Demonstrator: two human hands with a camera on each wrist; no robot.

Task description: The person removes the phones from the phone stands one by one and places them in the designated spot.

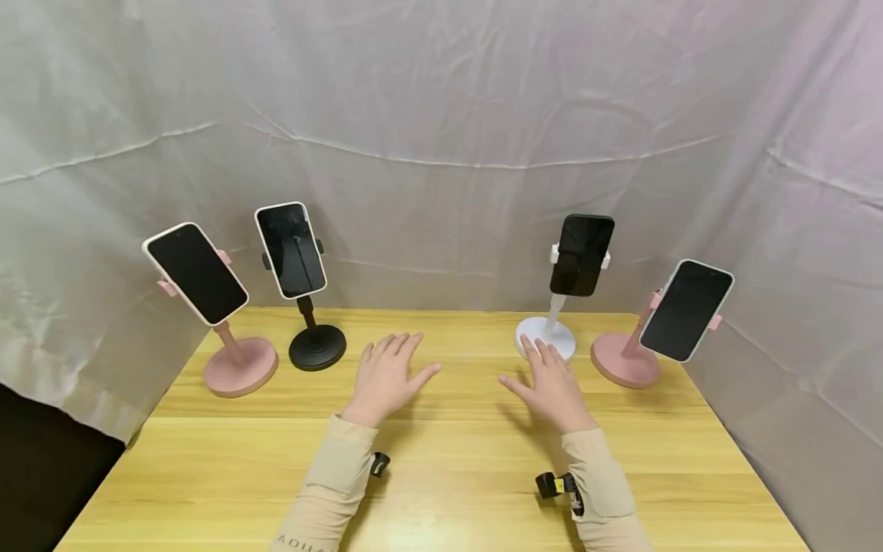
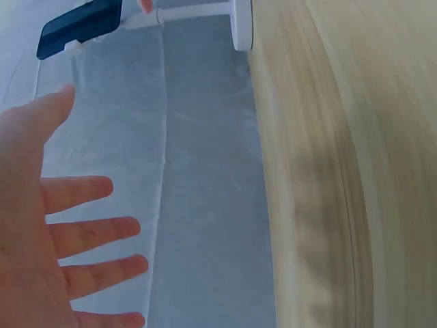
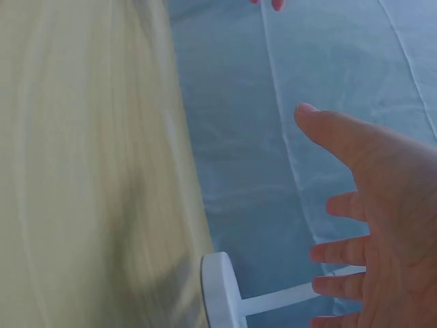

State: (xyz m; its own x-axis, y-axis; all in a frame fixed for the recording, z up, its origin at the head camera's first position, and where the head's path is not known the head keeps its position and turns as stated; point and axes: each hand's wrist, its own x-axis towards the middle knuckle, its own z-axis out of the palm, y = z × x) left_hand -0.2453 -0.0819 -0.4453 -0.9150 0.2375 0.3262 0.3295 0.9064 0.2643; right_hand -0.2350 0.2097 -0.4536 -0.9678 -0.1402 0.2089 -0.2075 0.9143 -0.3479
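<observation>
My left hand (image 1: 388, 377) hovers over the table with its fingers spread and nothing in it, to the right of the black phone stand (image 1: 317, 347). That stand carries a white-edged phone (image 1: 291, 251). My right hand (image 1: 549, 386), also spread and holding nothing, is in front of the white phone stand (image 1: 524, 330); its fingertips overlap the round base in the head view. A dark phone (image 1: 582, 255) sits in the white stand's clamp. In the right wrist view the stand's base (image 3: 217, 290) shows beyond the fingers.
At the far left a pink phone stand (image 1: 241, 368) holds a tilted white-edged phone (image 1: 198, 274). Another pink stand (image 1: 624, 360) on the right bears a tilted phone (image 1: 687, 310). A pale cloth curtain (image 1: 441, 215) closes off the back and sides of the wooden table (image 1: 455, 475).
</observation>
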